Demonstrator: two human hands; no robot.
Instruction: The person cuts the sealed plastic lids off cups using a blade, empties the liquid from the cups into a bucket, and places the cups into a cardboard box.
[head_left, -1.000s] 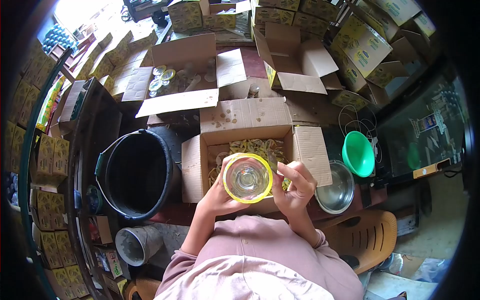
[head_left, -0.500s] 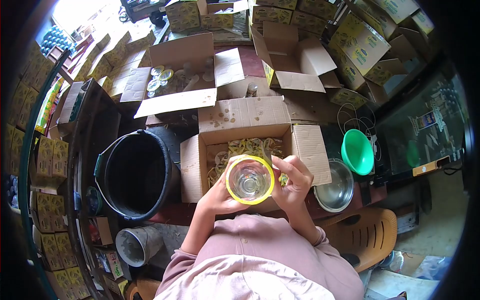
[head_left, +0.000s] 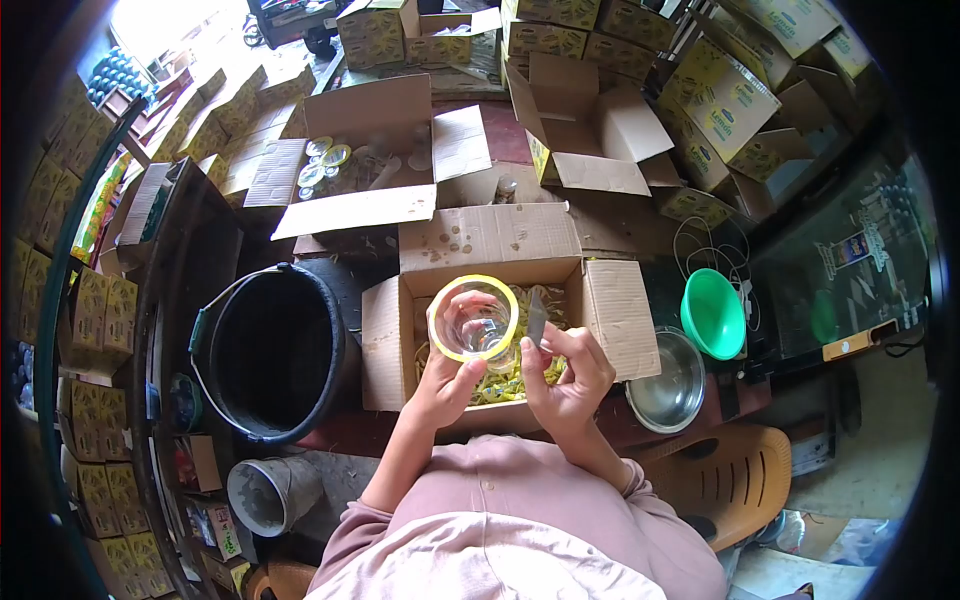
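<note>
A clear cup with a yellow rim (head_left: 473, 281) is in my left hand (head_left: 445, 388), its mouth turned up toward me and tilted. My fingers wrap around its far side, with the thumb on the near side. In my right hand (head_left: 570, 378), just right of the cup, a flat grey blade (head_left: 536, 318) is pinched and points upward, apart from the rim. Both hands are over an open cardboard box (head_left: 490, 235) holding yellow and clear strip-like scraps (head_left: 500, 385).
Left of the box stands a large black bucket (head_left: 225, 350), with a grey pail (head_left: 262, 495) below it. A green bowl (head_left: 712, 312) and a metal bowl (head_left: 668, 385) sit at right. Behind, one open carton (head_left: 355, 208) holds clear cups; another open carton (head_left: 600, 172) is beside it.
My left hand has tipped the cup and moved it up and left. My right hand has come away from the rim, slightly lower, and the blade shows more plainly.
</note>
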